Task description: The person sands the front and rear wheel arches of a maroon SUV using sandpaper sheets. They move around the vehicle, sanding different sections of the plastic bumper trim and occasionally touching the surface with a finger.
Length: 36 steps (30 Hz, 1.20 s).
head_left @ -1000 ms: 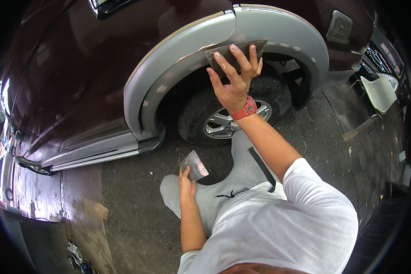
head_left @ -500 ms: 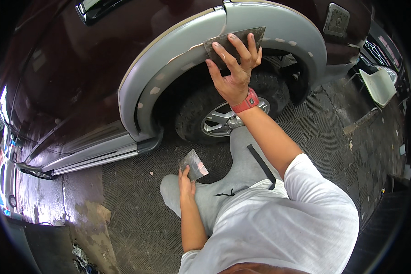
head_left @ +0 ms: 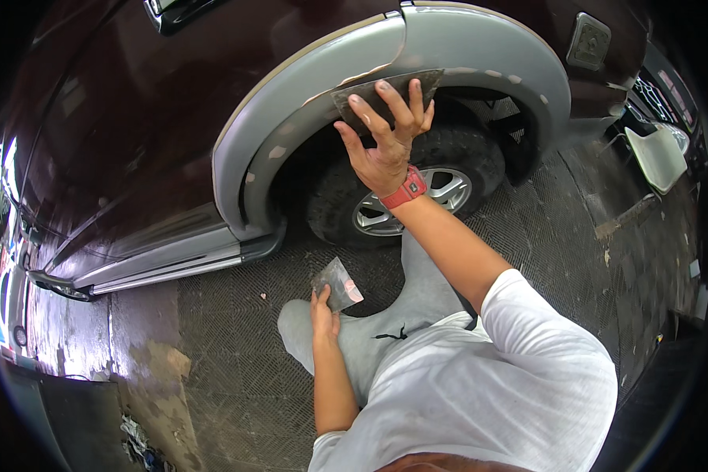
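My right hand (head_left: 381, 153), with a red watch at the wrist, presses a dark flat putty spreader (head_left: 399, 83) against the lower edge of the grey wheel-arch flare (head_left: 307, 69). Its fingers lie apart across the spreader's face. Along that edge run pale pinkish filler patches (head_left: 277, 152). Low by my left knee, my left hand (head_left: 323, 316) grips a thin grey plate (head_left: 332, 274), and a smear of pink putty (head_left: 353, 292) sits at the plate's right corner. The palm side of the left hand is hidden.
Below the arch stands the vehicle's wheel (head_left: 326, 208). A silver side step (head_left: 173, 271) runs left beneath the dark maroon body (head_left: 141, 118). At the far right there is a white curved panel (head_left: 658, 161). Textured dark matting (head_left: 228, 354) covers the floor around me.
My right hand and the spreader have slid left and slightly down along the arch edge. The left hand holds its plate in nearly the same place.
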Each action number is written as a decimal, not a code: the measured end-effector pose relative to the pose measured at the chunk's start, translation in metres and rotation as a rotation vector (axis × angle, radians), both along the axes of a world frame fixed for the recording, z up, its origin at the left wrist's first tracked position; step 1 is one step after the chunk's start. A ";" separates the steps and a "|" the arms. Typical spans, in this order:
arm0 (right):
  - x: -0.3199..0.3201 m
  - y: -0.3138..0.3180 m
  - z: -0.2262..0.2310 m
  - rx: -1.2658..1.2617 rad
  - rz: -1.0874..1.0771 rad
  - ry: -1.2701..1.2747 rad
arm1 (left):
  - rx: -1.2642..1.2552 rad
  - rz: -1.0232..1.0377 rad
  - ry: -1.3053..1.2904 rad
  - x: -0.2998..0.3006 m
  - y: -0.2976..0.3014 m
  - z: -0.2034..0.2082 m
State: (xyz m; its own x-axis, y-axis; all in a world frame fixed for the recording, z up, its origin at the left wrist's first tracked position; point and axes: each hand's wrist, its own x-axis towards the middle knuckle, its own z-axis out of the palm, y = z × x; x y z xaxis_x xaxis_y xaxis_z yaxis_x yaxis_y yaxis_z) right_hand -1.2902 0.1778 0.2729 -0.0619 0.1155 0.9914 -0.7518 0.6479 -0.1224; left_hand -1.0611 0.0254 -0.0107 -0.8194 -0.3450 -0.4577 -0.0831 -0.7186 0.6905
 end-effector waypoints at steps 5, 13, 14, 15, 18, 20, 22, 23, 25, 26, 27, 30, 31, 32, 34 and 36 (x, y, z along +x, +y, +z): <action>-0.010 -0.017 0.002 -0.058 0.014 0.026 | -0.012 0.017 0.001 0.002 0.002 0.002; 0.001 -0.026 -0.004 -0.033 0.015 0.028 | -0.036 -0.004 -0.016 0.004 0.002 0.006; 0.001 -0.031 -0.005 -0.040 0.015 0.014 | -0.035 -0.006 -0.011 0.004 0.000 0.003; 0.000 -0.038 -0.006 -0.047 0.015 0.000 | -0.034 -0.008 -0.007 0.005 -0.001 0.001; -0.002 -0.037 -0.013 -0.013 0.014 -0.020 | -0.027 0.010 -0.031 -0.001 0.003 0.001; 0.012 -0.034 -0.020 0.023 0.026 -0.064 | -0.027 -0.006 -0.011 0.002 -0.001 0.000; 0.032 -0.017 -0.022 0.063 0.026 -0.087 | -0.028 -0.006 -0.016 0.002 -0.001 0.001; 0.043 -0.004 -0.021 0.115 0.054 -0.069 | -0.029 0.004 -0.031 0.003 0.001 0.006; 0.065 0.028 -0.008 0.229 0.114 -0.030 | -0.025 0.016 -0.045 0.002 0.006 0.008; 0.072 0.046 0.004 0.329 0.130 -0.040 | -0.026 0.016 -0.047 0.002 0.005 0.006; 0.075 0.060 0.014 0.413 0.124 -0.075 | -0.032 0.018 -0.055 0.004 0.002 0.005; 0.081 0.096 0.048 0.654 0.059 -0.172 | -0.046 -0.003 -0.089 0.001 0.002 0.006; 0.079 0.102 0.055 0.688 0.030 -0.181 | -0.064 -0.024 -0.055 -0.001 0.000 0.003; 0.077 0.110 0.061 0.728 0.020 -0.180 | -0.081 -0.042 -0.020 -0.003 -0.002 -0.003; 0.074 0.120 0.070 0.794 0.006 -0.169 | -0.097 -0.064 0.008 -0.005 -0.002 -0.007; 0.070 0.126 0.077 0.845 -0.001 -0.151 | -0.092 -0.072 -0.003 -0.009 0.001 -0.006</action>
State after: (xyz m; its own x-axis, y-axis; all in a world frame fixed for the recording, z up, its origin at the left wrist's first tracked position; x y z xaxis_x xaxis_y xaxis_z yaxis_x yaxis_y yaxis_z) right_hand -1.2199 0.3041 0.3495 -0.2000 -0.6582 0.7258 -0.7659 0.5670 0.3032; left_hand -1.0701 0.0267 -0.0172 -0.8421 -0.3261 -0.4295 -0.1345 -0.6443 0.7528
